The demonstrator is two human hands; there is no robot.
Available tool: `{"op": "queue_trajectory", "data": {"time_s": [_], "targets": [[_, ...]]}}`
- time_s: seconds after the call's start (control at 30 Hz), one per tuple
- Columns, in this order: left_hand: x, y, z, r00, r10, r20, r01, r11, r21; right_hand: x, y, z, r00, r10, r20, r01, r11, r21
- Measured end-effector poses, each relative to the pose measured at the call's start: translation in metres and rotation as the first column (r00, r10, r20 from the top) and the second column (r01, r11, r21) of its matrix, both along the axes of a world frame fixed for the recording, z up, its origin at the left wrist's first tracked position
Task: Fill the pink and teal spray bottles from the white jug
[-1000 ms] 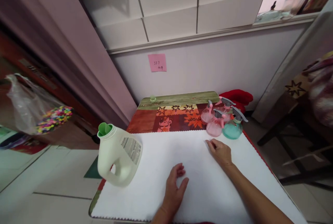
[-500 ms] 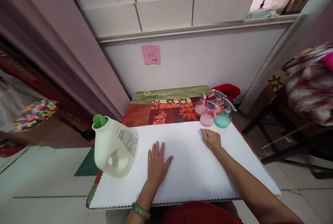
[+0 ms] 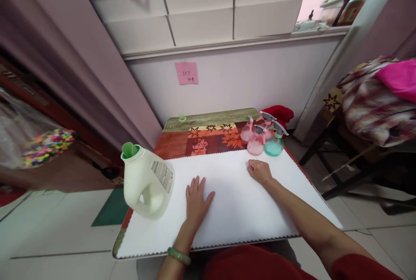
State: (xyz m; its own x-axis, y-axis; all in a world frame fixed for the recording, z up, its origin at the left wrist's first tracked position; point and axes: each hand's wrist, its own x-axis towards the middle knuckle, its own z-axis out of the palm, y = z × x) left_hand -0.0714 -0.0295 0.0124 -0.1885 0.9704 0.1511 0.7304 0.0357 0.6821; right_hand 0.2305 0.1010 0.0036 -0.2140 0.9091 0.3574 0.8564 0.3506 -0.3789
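Note:
My left hand (image 3: pixel 196 202) lies flat, palm down, on the white sheet (image 3: pixel 224 210), its fingers stretched out and the thumb apart. To its left stands a large pale green jug (image 3: pixel 150 189) with a side handle, a printed label and a green spout at its uncapped-looking mouth. My right hand (image 3: pixel 260 171) rests on the sheet as a loose fist, with nothing visible in it. Just beyond that fist, a teal spray bottle (image 3: pixel 274 147) and pink spray bottles (image 3: pixel 255 144) with grey triggers stand close together.
A small pale green cap (image 3: pixel 182 119) lies near the patterned table's (image 3: pixel 172 143) far left corner. Behind, a pink note (image 3: pixel 186 73) sticks to the wall. A red cloth item (image 3: pixel 279 113) sits past the bottles; a dark stool (image 3: pixel 328 154) with clothes stands right.
The view has shifted slightly. My left hand stays flat on the sheet; my right hand's thumb is tucked closer to its curled fingers. The jug and bottles stand where they were.

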Motion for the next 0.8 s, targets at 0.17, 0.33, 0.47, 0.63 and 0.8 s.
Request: {"op": "queue_trajectory", "data": {"time_s": [0.17, 0.33, 0.47, 0.63, 0.8], "targets": [[-0.003, 0.021, 0.03, 0.99, 0.033, 0.134, -0.032, 0.999, -0.013, -0.017, -0.008, 0.022, 0.997, 0.033, -0.075, -0.036, 0.998, -0.046], [0.024, 0.046, 0.094, 0.971, -0.072, 0.228, 0.052, 0.994, 0.091, -0.057, -0.022, 0.084, 0.977, 0.105, -0.185, -0.115, 0.992, -0.046], [0.06, 0.062, 0.153, 0.896, -0.116, 0.429, -0.017, 0.956, 0.294, -0.077, -0.029, 0.151, 0.968, 0.115, -0.224, -0.097, 0.991, 0.09], [0.077, 0.075, 0.186, 0.963, -0.081, 0.257, -0.017, 0.935, 0.355, -0.08, -0.025, 0.188, 0.991, 0.028, -0.132, -0.001, 0.979, 0.201], [0.082, 0.083, 0.188, 0.976, -0.067, 0.206, -0.014, 0.928, 0.372, -0.08, -0.019, 0.192, 1.0, 0.003, -0.014, 0.0, 0.979, 0.205]]}}
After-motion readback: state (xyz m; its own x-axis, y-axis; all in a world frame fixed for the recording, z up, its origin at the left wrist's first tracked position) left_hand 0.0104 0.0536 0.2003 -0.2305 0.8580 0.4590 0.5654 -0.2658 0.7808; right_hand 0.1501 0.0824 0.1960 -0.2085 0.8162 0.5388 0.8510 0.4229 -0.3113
